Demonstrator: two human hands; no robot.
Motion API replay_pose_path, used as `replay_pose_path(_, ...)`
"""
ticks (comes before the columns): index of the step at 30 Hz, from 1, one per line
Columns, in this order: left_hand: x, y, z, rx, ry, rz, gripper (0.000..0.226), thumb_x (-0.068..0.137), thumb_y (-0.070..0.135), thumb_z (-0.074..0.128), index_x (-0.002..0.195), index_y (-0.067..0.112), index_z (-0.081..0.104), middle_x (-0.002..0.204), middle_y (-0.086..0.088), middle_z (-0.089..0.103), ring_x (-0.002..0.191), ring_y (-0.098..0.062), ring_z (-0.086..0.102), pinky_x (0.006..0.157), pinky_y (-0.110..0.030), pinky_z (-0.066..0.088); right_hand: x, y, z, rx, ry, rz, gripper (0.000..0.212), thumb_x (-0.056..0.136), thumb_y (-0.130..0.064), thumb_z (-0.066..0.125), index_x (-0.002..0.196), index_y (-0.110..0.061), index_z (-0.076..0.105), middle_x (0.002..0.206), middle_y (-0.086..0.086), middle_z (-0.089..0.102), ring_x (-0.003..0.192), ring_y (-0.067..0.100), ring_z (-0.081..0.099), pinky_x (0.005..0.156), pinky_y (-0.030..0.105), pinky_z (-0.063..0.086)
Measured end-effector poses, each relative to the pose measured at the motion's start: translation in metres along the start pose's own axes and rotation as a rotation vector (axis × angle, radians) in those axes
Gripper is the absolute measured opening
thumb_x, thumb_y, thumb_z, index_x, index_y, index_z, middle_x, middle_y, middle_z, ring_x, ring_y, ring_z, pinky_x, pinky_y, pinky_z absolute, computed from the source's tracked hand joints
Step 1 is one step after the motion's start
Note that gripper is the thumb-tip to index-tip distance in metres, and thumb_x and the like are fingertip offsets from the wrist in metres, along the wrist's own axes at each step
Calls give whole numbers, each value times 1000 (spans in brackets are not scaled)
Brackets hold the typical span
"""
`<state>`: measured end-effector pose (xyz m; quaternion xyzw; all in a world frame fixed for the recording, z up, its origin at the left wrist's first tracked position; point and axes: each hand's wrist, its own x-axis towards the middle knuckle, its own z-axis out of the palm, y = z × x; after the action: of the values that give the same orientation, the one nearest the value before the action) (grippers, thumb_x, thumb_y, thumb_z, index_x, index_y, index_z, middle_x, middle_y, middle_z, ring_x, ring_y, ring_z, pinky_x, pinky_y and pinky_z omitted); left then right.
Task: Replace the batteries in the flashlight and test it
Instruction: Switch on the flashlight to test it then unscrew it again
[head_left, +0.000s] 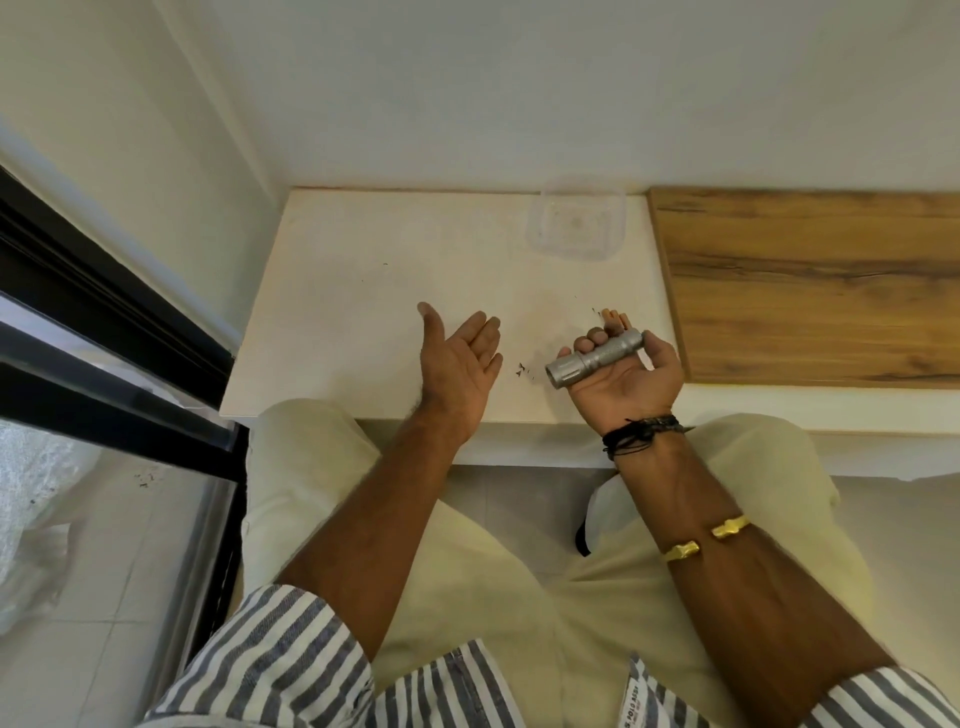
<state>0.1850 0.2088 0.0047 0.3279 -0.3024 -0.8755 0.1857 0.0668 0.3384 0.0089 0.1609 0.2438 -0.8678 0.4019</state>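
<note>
A small silver flashlight (595, 359) lies across the palm of my right hand (626, 376), lens end pointing left, with the fingers curled around its barrel. The hand hovers over the front right part of the white ledge (363, 291). My left hand (457, 358) is held palm up and a little to the left of the flashlight, fingers spread, holding nothing. Just beyond my right fingertips some small orange-tipped cylinders (613, 315) lie on the ledge; they look like batteries but are partly hidden.
A clear plastic container (574, 223) stands at the back of the ledge near the wall. A wooden panel (810, 280) adjoins the ledge on the right. A black-framed glass door (104, 364) runs along the left. Small dark specks (521, 370) dot the ledge.
</note>
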Motion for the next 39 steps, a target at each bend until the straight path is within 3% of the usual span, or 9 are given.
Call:
replay_pose_path(6,-2,1,0,-81,-112,-19,107,82,86,18,153,7,26,160,-14,29,149,-28,24,123,-43,16,-6,-5,5,153,-79,-14,21,69,-24,48,80,-9,57,75,5,47,66,24,47,75,32,39)
replay_pose_path(11,-3,2,-2,-74,-125,-21,108,81,88,17,153,7,26,160,-14,29,149,-29,25,123,-43,16,-6,-9,9,158,-89,-44,16,68,-20,42,68,-9,53,69,6,44,61,24,46,69,33,49)
replay_pose_path(23,-5,5,1,-64,-151,-26,110,80,89,18,154,8,24,161,-12,27,151,-26,20,124,-43,10,-8,-9,8,148,-155,-19,17,70,-27,46,76,-11,51,77,3,44,68,23,46,86,38,39)
replay_pose_path(29,-5,4,0,-46,-141,-9,107,83,85,14,154,5,25,160,-15,29,149,-28,26,122,-42,18,-6,-9,8,153,-123,-37,14,70,-22,42,72,-11,51,74,4,43,64,23,46,79,36,44)
replay_pose_path(39,-5,4,2,-55,-130,-22,104,84,84,16,154,6,25,160,-14,29,148,-29,27,123,-42,19,-7,-8,8,145,-161,-32,15,68,-23,42,72,-11,50,75,3,41,65,23,45,76,36,45)
